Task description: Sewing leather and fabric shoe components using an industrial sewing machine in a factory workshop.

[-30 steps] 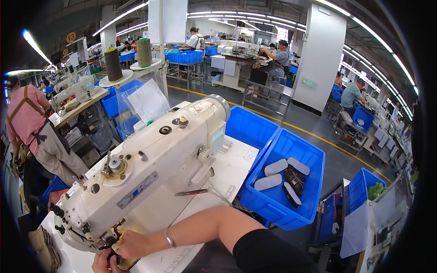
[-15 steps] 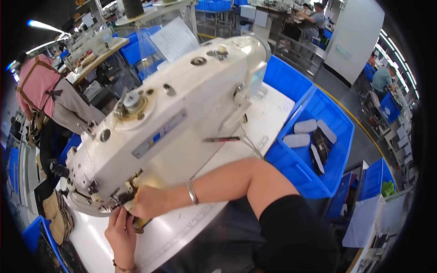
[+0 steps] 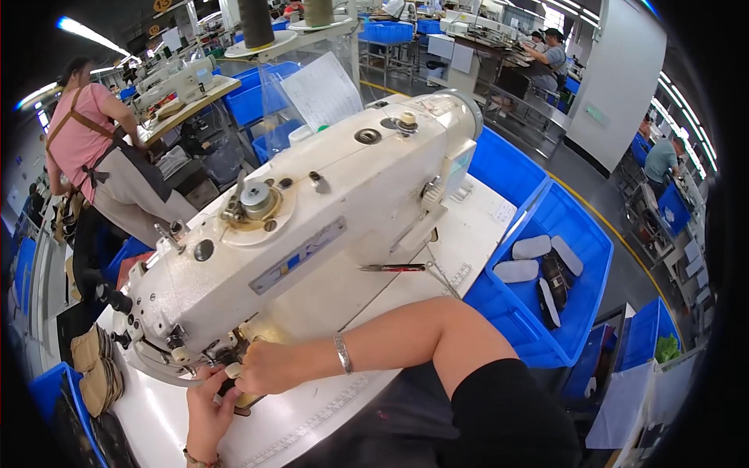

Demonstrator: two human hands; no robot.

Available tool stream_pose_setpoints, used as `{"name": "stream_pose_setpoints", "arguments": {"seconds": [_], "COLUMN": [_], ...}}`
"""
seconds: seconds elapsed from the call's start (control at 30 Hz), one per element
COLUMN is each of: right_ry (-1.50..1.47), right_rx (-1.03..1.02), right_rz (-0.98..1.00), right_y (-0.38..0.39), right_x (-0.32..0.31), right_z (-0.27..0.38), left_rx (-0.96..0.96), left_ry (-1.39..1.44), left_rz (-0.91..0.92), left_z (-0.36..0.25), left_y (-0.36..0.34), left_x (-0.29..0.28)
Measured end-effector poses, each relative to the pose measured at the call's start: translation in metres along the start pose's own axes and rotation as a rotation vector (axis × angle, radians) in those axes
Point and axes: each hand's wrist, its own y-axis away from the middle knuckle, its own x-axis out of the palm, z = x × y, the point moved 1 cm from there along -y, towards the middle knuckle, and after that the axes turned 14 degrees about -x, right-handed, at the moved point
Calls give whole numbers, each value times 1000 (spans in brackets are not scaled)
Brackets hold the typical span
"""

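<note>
Working at the needle end of a cream industrial sewing machine (image 3: pixel 312 210), both hands were closed on a small tan workpiece (image 3: pixel 243 399) lying on the white counter (image 3: pixel 328 300) under the machine head. The right hand (image 3: pixel 269 366), wearing a silver bracelet (image 3: pixel 343 352), had its fingers pinched on the piece at the presser foot; the left hand (image 3: pixel 207 409) gripped the same piece from below, nearer the counter's front edge. Much of the piece was hidden by the hands.

A pair of thread snips (image 3: pixel 394 267) lay on the counter beneath the machine arm, well apart from the hands. A ruler scale (image 3: pixel 312 425) ran along the counter's front edge. A blue bin (image 3: pixel 577 327) just beside the counter's right end held pale and dark shoe parts (image 3: pixel 538 261). A stack of tan pieces (image 3: pixel 97 370) sat at the left.

The room was a factory floor with further sewing stations, blue crates, overhead strip lights and yellow floor lines. A person in a pink top (image 3: pixel 86 140) stood at the left, and other workers sat in the background.
</note>
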Motion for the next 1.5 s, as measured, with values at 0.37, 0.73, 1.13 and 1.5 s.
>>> {"name": "stream_pose_setpoints", "arguments": {"seconds": [0.37,0.73,1.13,1.5], "right_ry": [52,-31,10,52], "right_rx": [103,230,199,218], "right_rz": [66,182,324,387], "right_y": [4,6,-3,-5], "right_x": [-11,-19,-35,-40], "right_z": [4,33,44,43], "left_rx": [46,60,-51,36], "left_ry": [-54,-15,-76,-175], "left_rz": [-18,8,70,73], "left_z": [2,2,23,14], "left_y": [-5,-8,-1,-6], "left_x": [3,-6,-3,-4]}}
